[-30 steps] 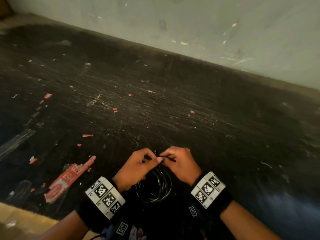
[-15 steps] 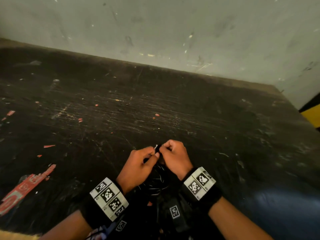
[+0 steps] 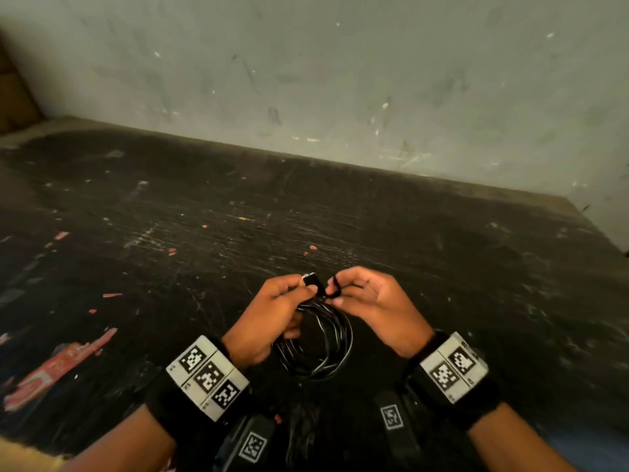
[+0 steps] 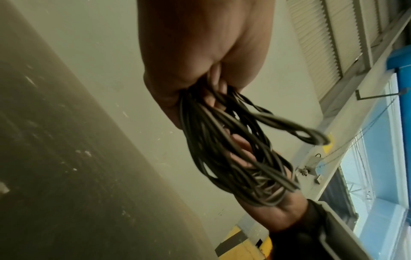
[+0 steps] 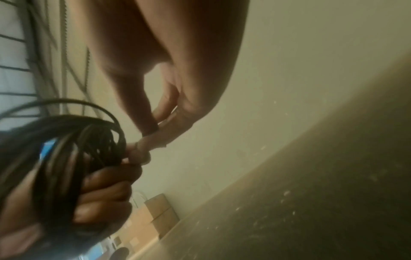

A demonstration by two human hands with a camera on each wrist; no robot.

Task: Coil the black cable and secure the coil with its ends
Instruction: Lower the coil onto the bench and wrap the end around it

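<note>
The black cable [image 3: 320, 338] hangs as a round coil of several loops between my two hands, just above the dark table [image 3: 442, 267]. My left hand [image 3: 272, 311] grips the top of the coil, fingers curled round the bundle [image 4: 222, 140], and a connector end [image 3: 310, 279] sticks up by its thumb. My right hand [image 3: 367, 301] pinches a short loop of the cable end [image 3: 335, 287] between thumb and forefinger, right beside the left thumb. In the right wrist view the coil [image 5: 66, 149] sits in the left hand's fingers [image 5: 106, 193].
The table is scratched and dusty, with a torn red label [image 3: 58, 366] at the near left and small red scraps [image 3: 112, 295] scattered about. A stained wall [image 3: 340, 80] runs along the far edge. Cardboard boxes [image 5: 160, 211] stand beyond the table's end.
The hands have drawn slightly apart and lifted. The connector end now stands up at the left thumb and the right hand holds a small loop; the coil hangs rounder below.
</note>
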